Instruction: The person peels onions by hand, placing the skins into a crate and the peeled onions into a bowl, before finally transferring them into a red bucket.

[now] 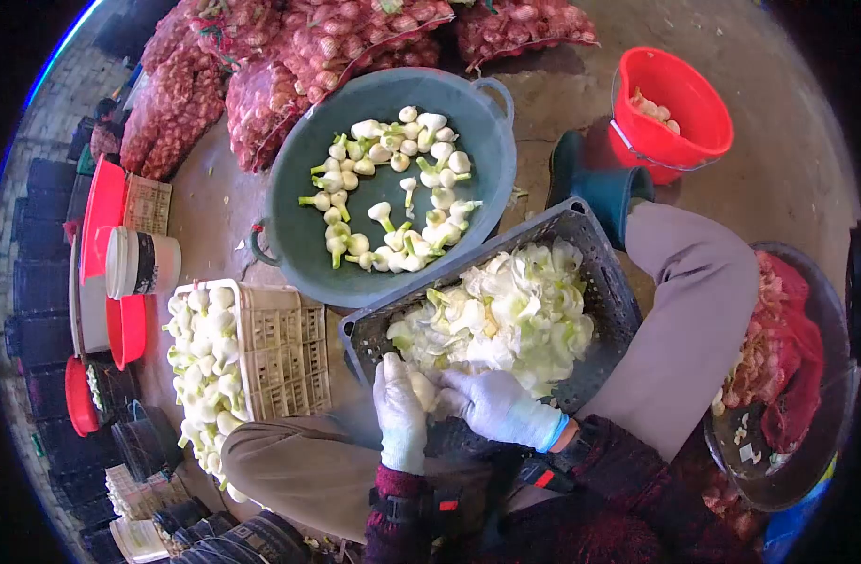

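Observation:
My left hand (399, 414) and my right hand (498, 406), both in white gloves, meet over the near edge of a dark plastic crate (600, 282) that rests between my knees. Together they hold a pale peeled onion bulb (421, 387). The crate is piled with white and green onion peelings (506, 315). Beyond it sits a grey-green basin (299, 179) holding several peeled white bulbs with green stems (402, 188).
A white crate (285, 352) of peeled bulbs lies at my left. Red mesh sacks of onions (261, 66) line the back. A red bucket (675, 113) stands at the far right, a dark basin with red netting (778, 376) by my right leg, and my teal boot (590, 183).

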A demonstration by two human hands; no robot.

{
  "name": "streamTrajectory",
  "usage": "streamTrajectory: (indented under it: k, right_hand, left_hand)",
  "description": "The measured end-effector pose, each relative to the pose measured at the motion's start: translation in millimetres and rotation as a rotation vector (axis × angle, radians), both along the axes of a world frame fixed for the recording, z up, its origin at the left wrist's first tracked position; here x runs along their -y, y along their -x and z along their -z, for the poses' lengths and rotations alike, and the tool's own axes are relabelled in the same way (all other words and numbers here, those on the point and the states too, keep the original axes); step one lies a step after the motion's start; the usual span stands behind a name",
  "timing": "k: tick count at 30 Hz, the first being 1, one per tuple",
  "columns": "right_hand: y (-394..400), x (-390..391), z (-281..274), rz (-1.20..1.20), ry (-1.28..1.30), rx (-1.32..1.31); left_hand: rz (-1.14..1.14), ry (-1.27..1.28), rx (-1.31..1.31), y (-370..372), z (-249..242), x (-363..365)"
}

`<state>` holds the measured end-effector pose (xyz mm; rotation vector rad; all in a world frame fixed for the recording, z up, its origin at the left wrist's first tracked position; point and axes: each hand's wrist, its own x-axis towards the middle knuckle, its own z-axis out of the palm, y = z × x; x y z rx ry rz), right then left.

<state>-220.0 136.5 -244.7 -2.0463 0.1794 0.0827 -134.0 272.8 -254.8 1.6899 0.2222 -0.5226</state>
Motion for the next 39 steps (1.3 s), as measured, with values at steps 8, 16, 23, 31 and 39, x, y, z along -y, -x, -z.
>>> streamTrajectory:
  k: [8,16,23,31,39]
  right_hand:
    - [-3,-4,12,0.115,-0.433,-0.063]
    - [-3,30,9,0.240,-0.541,-0.250]
    - [-12,35,24,0.108,-0.324,0.012]
    - [-5,45,20,0.294,-0.951,-0.250]
    - [-11,36,13,0.259,-0.583,-0.113]
  left_hand:
    - [0.047,-0.023,0.074,-3,-10,8]
    - [-0.074,0.153,-0.268,-6,-11,20]
    - [0.121,0.127,-0.341,-6,-24,30]
    - [0.604,-0.113,-0.051,-5,-55,29]
    - [0.391,0.116,-0.335,1,-37,19]
